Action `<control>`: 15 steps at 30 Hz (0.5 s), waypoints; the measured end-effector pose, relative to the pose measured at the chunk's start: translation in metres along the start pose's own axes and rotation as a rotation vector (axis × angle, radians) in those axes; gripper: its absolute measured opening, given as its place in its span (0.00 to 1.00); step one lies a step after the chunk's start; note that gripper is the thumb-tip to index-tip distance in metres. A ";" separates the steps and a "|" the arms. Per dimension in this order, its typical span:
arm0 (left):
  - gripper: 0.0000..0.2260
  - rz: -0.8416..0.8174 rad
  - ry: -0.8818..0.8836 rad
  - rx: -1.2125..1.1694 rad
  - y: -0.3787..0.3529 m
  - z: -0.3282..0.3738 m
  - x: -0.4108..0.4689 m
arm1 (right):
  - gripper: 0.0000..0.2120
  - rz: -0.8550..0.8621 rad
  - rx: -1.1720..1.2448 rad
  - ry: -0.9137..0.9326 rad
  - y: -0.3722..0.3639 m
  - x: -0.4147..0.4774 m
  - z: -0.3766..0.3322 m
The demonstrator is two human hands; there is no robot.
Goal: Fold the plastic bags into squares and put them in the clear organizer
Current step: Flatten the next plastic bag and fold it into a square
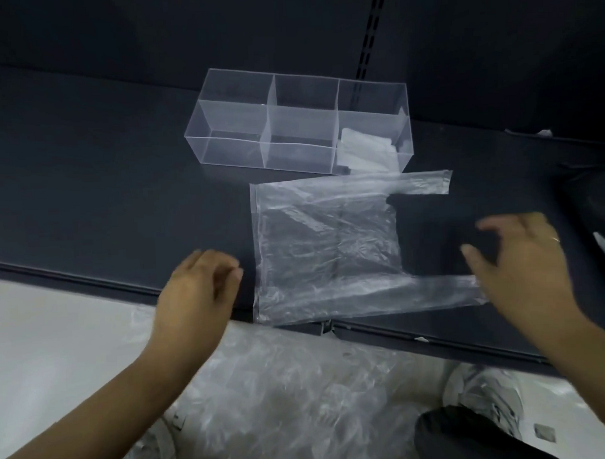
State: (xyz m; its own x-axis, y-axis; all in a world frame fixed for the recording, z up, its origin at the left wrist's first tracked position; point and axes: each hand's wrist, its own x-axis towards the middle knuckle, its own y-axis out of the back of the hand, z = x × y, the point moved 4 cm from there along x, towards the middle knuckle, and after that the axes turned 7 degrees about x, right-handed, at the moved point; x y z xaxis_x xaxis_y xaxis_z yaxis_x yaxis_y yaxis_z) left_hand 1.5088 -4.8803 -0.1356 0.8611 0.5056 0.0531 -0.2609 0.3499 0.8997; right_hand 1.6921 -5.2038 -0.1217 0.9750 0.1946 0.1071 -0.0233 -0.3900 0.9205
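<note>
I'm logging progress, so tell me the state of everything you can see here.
Flat bag: unfolded, spread flat on shelf.
Organizer: upright, open-topped.
Folded bags: in Organizer's near right compartment.
Bag pile: crumpled, below shelf edge.
Left hand: loosely curled, holding nothing.
Right hand: fingers spread, holding nothing.

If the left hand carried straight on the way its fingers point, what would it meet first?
Likely the sealed edge of the plastic bag; nothing shows between it and the left hand, though its height over the shelf is unclear.
</note>
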 end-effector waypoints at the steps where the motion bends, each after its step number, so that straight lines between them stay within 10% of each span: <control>1: 0.05 0.065 -0.112 0.041 -0.004 0.013 0.002 | 0.16 0.020 0.027 0.138 -0.005 -0.001 -0.030; 7: 0.31 -0.199 -0.361 0.329 -0.058 0.030 0.032 | 0.25 -0.381 0.190 0.661 -0.092 -0.027 -0.166; 15: 0.36 -0.250 -0.349 0.490 -0.071 0.002 0.035 | 0.34 -0.256 -0.168 0.264 -0.098 0.025 -0.033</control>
State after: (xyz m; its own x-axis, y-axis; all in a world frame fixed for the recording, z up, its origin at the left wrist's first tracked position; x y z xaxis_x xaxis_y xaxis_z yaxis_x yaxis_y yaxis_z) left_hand 1.5583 -4.8892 -0.1970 0.9826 0.1411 -0.1205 0.1243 -0.0183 0.9921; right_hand 1.7120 -5.1313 -0.1972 0.8643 0.4993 -0.0609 0.1560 -0.1511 0.9761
